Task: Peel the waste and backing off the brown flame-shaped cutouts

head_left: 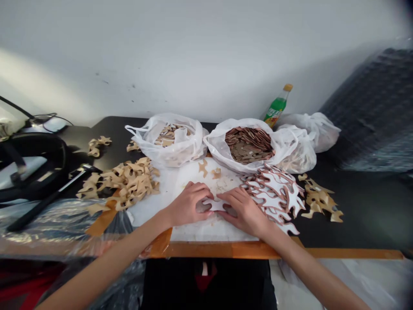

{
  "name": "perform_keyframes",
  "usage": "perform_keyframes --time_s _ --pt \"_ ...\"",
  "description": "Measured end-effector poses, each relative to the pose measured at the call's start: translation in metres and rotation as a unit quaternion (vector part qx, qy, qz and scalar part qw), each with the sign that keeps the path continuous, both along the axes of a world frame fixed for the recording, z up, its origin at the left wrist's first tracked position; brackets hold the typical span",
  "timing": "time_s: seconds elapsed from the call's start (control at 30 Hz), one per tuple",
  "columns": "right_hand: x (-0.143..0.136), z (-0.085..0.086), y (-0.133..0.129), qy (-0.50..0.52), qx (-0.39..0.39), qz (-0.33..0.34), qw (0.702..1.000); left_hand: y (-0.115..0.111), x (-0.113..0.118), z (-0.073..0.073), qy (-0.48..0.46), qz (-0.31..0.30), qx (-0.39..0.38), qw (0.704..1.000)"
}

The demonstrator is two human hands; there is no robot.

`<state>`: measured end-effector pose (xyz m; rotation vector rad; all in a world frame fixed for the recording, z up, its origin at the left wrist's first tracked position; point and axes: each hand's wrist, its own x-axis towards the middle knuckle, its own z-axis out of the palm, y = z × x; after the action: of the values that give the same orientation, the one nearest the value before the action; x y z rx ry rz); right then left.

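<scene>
Between both hands, just above the white paper sheet [185, 234], is a small white cut-out piece with curvy edges [215, 205]. My left hand [192, 203] grips its left end with thumb and fingers. The right end is pinched by my right hand [241, 209]. Beside my right hand lies a heap of white flame-shaped pieces with brownish-pink edges [274, 189]. Left of my left hand, tan curled paper pieces [129, 181] are piled up. Two tan scraps [203, 167] rest on the sheet beyond the hands.
A white plastic bag [190, 150] of tan and white pieces and another bag [222, 148] of brown pieces stand behind. Further back is a green bottle [276, 107]. A hammer [48, 198] lies at left. Tan pieces [319, 198] and a dark wrapped bulk [377, 103] are at right.
</scene>
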<state>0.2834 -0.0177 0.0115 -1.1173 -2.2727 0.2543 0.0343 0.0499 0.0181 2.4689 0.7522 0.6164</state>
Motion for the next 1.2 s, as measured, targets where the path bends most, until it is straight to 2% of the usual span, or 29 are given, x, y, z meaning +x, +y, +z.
perform_keyframes --time_s 0.4,0.53,0.67,0.83,1.0,1.2 --pt "0.003 0.0 -0.003 0.057 -0.046 0.007 0.997 -0.004 -0.008 -0.007 -0.049 0.014 0.011 0.999" --pt "0.005 0.001 -0.003 0.037 -0.048 0.002 0.998 -0.008 -0.008 -0.009 -0.052 0.022 0.018 0.998" --pt "0.007 0.003 -0.004 0.004 -0.042 0.011 0.999 -0.01 -0.009 -0.011 -0.035 0.0 0.025 0.999" --pt "0.007 0.007 -0.004 -0.018 -0.055 0.018 0.998 -0.009 -0.008 -0.01 -0.021 -0.015 0.009 1.0" --pt "0.006 0.01 -0.001 -0.024 -0.064 0.008 0.998 -0.007 -0.007 -0.007 -0.022 0.001 -0.019 1.0" --pt "0.006 0.01 0.002 -0.012 -0.091 0.012 0.996 -0.006 -0.007 -0.01 -0.024 -0.009 -0.038 0.999"
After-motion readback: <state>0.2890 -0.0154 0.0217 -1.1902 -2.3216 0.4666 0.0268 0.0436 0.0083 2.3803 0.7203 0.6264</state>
